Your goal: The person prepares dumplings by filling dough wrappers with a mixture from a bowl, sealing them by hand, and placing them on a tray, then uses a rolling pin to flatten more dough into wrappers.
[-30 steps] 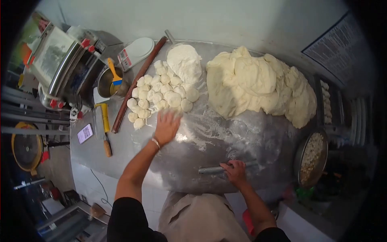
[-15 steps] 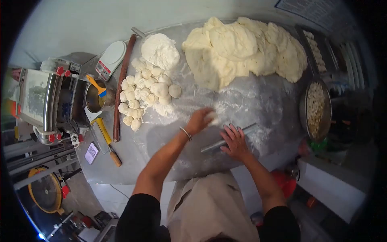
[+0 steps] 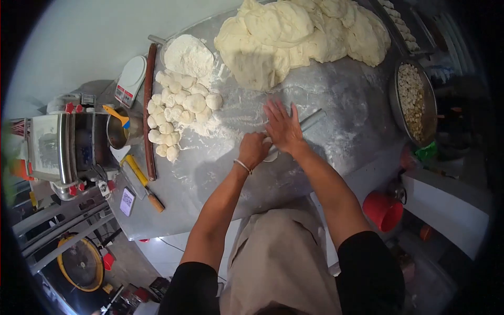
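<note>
My right hand (image 3: 284, 127) lies flat with fingers stretched, its palm over a slim rolling pin (image 3: 313, 119) that points up and to the right. Close beside it, my left hand (image 3: 254, 149) is closed, its fingertips on the edge of a small flattened piece of dough (image 3: 271, 153). Part of that piece is hidden by both hands. To the left sit several floured dough balls (image 3: 184, 102), with a heap of flour (image 3: 189, 56) behind them. A large mass of soft dough (image 3: 310, 39) spreads over the back of the metal table (image 3: 210, 184).
Along the left run a long dark-red rod (image 3: 149, 110), a scale (image 3: 131, 79), a pot (image 3: 123, 131) with a brush, a yellow-edged scraper (image 3: 135, 170) and a phone (image 3: 127, 202). A bowl of chopped filling (image 3: 412, 102) stands at the right edge.
My left hand has come down beside the right, onto the dough piece. My right hand has moved up and left along with the rolling pin. The camera view has shifted.
</note>
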The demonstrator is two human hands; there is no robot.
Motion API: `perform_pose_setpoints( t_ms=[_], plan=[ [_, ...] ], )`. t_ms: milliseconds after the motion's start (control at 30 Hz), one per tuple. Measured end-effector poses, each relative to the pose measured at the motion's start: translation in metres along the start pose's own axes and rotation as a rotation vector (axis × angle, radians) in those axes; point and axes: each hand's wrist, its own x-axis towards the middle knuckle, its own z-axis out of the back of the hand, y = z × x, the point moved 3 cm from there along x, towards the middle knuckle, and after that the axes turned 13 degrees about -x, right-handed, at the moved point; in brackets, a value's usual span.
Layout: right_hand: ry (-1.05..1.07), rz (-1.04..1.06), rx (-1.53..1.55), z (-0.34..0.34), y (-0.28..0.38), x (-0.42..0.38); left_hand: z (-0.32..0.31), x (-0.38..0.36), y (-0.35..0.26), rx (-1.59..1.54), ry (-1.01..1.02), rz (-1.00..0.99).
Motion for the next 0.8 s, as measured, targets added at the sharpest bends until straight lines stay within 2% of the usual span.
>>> perform_pose_setpoints(
  t_ms=[67, 167, 200, 267, 333, 400, 433, 500, 567, 600, 633, 667, 733, 800],
  plan=[
    [0.055, 0.044, 0.018, -0.002, 0.001, -0.069, -0.008, -0.025, 0.019, -0.022, -0.176, -0.103],
    [0.14, 0.108, 0.017, 0.005, -0.011, -0.098, -0.013, -0.052, 0.027, -0.552, -0.085, 0.094],
    [0.186, 0.131, 0.026, 0.007, -0.011, -0.107, -0.015, -0.055, 0.017, -0.414, -0.022, 0.089],
    [0.127, 0.095, 0.02, -0.001, -0.007, -0.049, -0.008, -0.031, -0.008, -0.13, 0.089, 0.05],
    [0.086, 0.044, 0.039, -0.008, 0.004, -0.012, -0.01, -0.008, 0.007, -0.004, 0.036, 0.016],
    [-0.038, -0.012, 0.112, -0.015, 0.005, 0.016, -0.006, 0.002, 0.004, 0.047, 0.101, 0.097],
    [-0.045, 0.014, 0.115, -0.011, 0.005, 0.009, -0.005, -0.003, 0.005, 0.036, 0.012, 0.039],
    [0.121, 0.043, 0.137, 0.001, 0.001, -0.043, -0.012, -0.028, 0.015, 0.011, -0.162, -0.074],
    [0.173, 0.114, 0.114, 0.002, -0.008, -0.113, -0.018, -0.059, 0.039, -0.392, -0.249, 0.096],
    [0.153, 0.131, 0.093, 0.004, -0.011, -0.105, -0.02, -0.065, 0.049, -0.594, -0.281, 0.184],
    [0.151, 0.152, 0.082, 0.007, -0.011, -0.103, -0.017, -0.067, 0.033, -0.501, -0.199, 0.021],
    [0.154, 0.178, 0.075, 0.007, -0.011, -0.1, -0.018, -0.07, 0.022, -0.338, -0.147, 0.023],
    [0.035, 0.108, 0.061, -0.001, 0.001, -0.034, -0.012, -0.042, 0.002, -0.003, -0.069, -0.01],
    [-0.056, -0.002, 0.072, 0.001, 0.012, 0.005, -0.005, -0.02, 0.0, 0.047, -0.086, 0.08]
  ],
)
